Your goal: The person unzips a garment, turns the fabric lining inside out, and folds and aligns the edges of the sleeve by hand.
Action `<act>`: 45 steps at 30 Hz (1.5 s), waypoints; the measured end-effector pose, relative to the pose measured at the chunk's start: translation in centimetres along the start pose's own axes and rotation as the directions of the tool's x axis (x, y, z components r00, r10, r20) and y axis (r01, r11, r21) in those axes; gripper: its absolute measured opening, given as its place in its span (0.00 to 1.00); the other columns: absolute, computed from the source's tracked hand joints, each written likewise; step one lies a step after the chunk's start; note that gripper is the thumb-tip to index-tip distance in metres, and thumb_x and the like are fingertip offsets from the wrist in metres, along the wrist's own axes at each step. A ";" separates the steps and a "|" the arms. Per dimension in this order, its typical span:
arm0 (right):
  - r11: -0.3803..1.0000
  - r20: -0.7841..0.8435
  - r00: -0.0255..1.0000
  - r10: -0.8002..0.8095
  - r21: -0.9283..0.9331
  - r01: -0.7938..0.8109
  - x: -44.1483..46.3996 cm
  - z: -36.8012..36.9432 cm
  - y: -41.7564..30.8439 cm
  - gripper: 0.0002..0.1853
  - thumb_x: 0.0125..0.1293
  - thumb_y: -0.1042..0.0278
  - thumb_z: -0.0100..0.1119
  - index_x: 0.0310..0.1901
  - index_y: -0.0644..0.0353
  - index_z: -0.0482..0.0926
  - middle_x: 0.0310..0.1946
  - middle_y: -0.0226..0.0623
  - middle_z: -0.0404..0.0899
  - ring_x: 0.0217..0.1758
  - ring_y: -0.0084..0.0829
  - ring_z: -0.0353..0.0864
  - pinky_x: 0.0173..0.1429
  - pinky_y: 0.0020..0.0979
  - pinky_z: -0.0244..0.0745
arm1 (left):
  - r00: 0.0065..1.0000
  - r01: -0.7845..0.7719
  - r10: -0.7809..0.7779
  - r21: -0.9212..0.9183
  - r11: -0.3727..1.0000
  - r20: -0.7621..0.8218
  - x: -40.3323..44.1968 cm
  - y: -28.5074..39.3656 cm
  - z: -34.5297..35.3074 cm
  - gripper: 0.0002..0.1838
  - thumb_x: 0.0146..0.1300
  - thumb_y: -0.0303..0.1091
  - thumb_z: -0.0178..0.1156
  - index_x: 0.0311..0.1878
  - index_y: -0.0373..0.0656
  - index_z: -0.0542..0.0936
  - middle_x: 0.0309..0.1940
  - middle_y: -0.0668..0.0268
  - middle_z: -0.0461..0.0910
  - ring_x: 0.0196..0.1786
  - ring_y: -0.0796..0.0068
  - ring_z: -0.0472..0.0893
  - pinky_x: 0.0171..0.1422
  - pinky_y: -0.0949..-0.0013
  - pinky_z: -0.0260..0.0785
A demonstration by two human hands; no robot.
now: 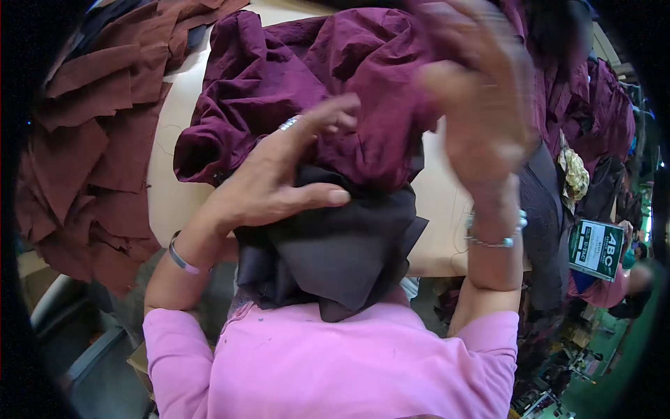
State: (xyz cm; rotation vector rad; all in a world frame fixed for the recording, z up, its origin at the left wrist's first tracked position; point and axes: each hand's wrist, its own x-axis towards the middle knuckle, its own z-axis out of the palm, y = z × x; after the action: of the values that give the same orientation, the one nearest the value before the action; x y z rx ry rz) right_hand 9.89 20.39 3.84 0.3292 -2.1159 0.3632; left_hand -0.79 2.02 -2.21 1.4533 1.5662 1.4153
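A maroon garment lies bunched on the pale table in front of me. Its dark grey-black part hangs over the near edge onto my lap. My left hand is over the place where the maroon and dark cloth meet, thumb spread away from the fingers. Whether it touches the cloth is hard to say. My right hand is raised at the garment's right side, strongly smeared by motion. Maroon cloth shows beside its fingers, but a grip cannot be made out.
Brown cut fabric pieces overlap in a heap on the left of the table. More maroon garments and dark cloth hang at the right. Beyond them are a green-and-white box and another person.
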 end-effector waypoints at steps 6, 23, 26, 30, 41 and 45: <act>0.958 0.187 0.943 -0.276 0.133 0.254 -2.7 7.0 -3.1 0.12 0.47 0.66 0.58 0.36 0.58 0.76 0.40 0.38 0.73 0.46 0.35 0.74 0.60 0.41 0.64 | 0.899 -0.072 -0.263 -0.710 0.700 -0.350 -1.4 0.5 -0.2 0.14 0.63 0.38 0.54 0.47 0.41 0.67 0.44 0.65 0.74 0.46 0.76 0.75 0.49 0.73 0.68; 0.336 0.342 0.586 0.735 0.567 -0.752 -5.0 4.7 2.4 0.25 0.65 0.46 0.47 0.20 0.60 0.74 0.16 0.15 0.62 0.20 0.12 0.55 0.22 0.19 0.51 | 0.626 -0.352 -0.164 -0.464 0.813 -0.763 -0.5 3.4 -3.7 0.06 0.64 0.29 0.51 0.40 0.42 0.76 0.26 0.69 0.77 0.28 0.79 0.77 0.39 0.62 0.78; 0.353 0.368 0.573 0.733 0.514 -0.782 -5.2 4.9 3.9 0.25 0.65 0.48 0.49 0.20 0.62 0.72 0.16 0.14 0.61 0.21 0.11 0.56 0.22 0.19 0.52 | 0.706 -0.370 -0.131 -0.520 0.770 -0.696 -1.0 2.0 -4.1 0.07 0.65 0.30 0.50 0.42 0.42 0.75 0.29 0.68 0.77 0.30 0.77 0.78 0.40 0.62 0.78; 0.764 0.132 0.754 0.643 -0.036 -0.645 -5.2 5.6 4.7 0.18 0.62 0.57 0.55 0.26 0.66 0.74 0.13 0.30 0.71 0.16 0.27 0.69 0.24 0.29 0.63 | 0.748 -0.352 -0.081 -0.498 0.793 -0.659 -1.4 1.5 -3.2 0.08 0.65 0.30 0.49 0.44 0.41 0.74 0.34 0.65 0.79 0.33 0.72 0.80 0.40 0.60 0.78; 0.813 0.213 0.861 0.462 0.287 -0.507 0.7 5.9 -3.2 0.13 0.59 0.61 0.57 0.36 0.64 0.76 0.25 0.46 0.77 0.28 0.42 0.77 0.33 0.32 0.70 | 0.697 -0.353 -0.010 -0.355 0.865 -0.717 -1.8 3.0 -0.6 0.10 0.58 0.21 0.57 0.44 0.36 0.76 0.37 0.65 0.79 0.39 0.76 0.78 0.48 0.74 0.72; 0.751 0.351 0.828 0.437 0.364 -0.551 1.3 5.7 -3.5 0.11 0.61 0.62 0.56 0.36 0.62 0.75 0.19 0.47 0.73 0.21 0.41 0.74 0.28 0.31 0.68 | 0.616 -0.369 0.091 -0.184 0.911 -0.783 -3.1 4.0 -1.9 0.22 0.54 0.17 0.59 0.53 0.36 0.68 0.42 0.64 0.76 0.43 0.77 0.76 0.52 0.74 0.69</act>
State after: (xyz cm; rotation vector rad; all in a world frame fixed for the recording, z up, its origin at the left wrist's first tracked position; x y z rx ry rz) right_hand 6.13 14.87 2.39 0.0567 -2.3293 1.2057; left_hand -0.40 -2.11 1.28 0.8879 1.4767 2.5595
